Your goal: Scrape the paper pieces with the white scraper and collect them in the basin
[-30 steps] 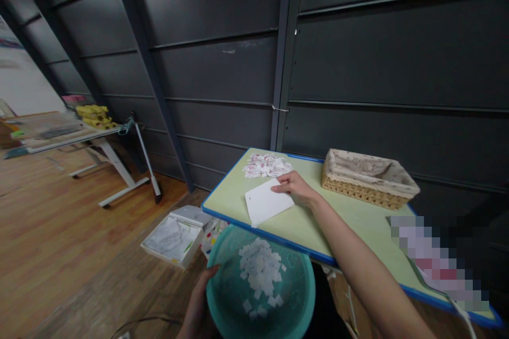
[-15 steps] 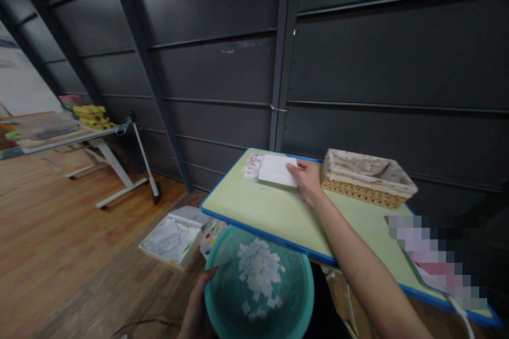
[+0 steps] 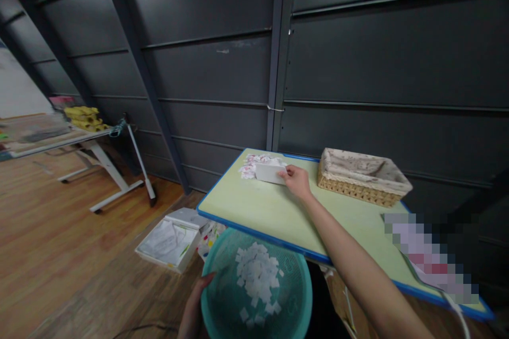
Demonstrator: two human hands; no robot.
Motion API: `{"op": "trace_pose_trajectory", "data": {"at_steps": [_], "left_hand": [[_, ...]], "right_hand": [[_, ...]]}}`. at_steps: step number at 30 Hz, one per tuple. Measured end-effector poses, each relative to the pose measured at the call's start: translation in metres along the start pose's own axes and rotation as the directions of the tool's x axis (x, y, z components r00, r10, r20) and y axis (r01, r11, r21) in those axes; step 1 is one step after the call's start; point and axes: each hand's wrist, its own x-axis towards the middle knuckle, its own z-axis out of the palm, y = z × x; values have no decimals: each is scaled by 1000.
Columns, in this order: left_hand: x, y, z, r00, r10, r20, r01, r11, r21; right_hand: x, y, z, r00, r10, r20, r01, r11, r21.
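Observation:
My left hand [image 3: 194, 304] is closed on the left rim of a teal plastic basket [image 3: 217, 296], below the front edge of the table. Small white squares [image 3: 256, 273] lie heaped in the basket, a few apart from the heap. On the light green tabletop, my right hand [image 3: 296, 181] pinches the right end of a white rectangular card [image 3: 269, 174]. It is tilted up, its broad side facing me. A pile of small white pieces with reddish marks [image 3: 249, 167] lies behind the card and to its left, partly hidden by it.
A woven basket with a cloth lining [image 3: 360, 190] stands right of my right hand on the blue-edged table [image 3: 238, 201]. A pixelated object [image 3: 429, 259] lies at the right. An open white box [image 3: 185, 254] sits on the floor, left. A dark panel wall [image 3: 210, 74] rises behind.
The white card has tipped from nearly flat to steeply tilted, and more of the pile shows behind it. My right hand has moved slightly left. My left hand still grips the basket.

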Motion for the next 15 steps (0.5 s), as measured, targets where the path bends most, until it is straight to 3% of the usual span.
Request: {"op": "trace_pose_trajectory", "data": {"at_steps": [6, 9, 15], "left_hand": [[-4, -1, 0, 1000, 18, -9, -17, 1000, 9], [-6, -3, -1, 998, 63, 1, -63, 997, 35], [-3, -2, -2, 999, 36, 19, -37, 998, 59]], "right_hand": [[0, -2, -12, 993, 40, -112, -53, 992, -118], [0, -3, -14, 996, 43, -82, -55, 988, -142], [-4, -3, -4, 999, 9, -39, -15, 990, -139]]}}
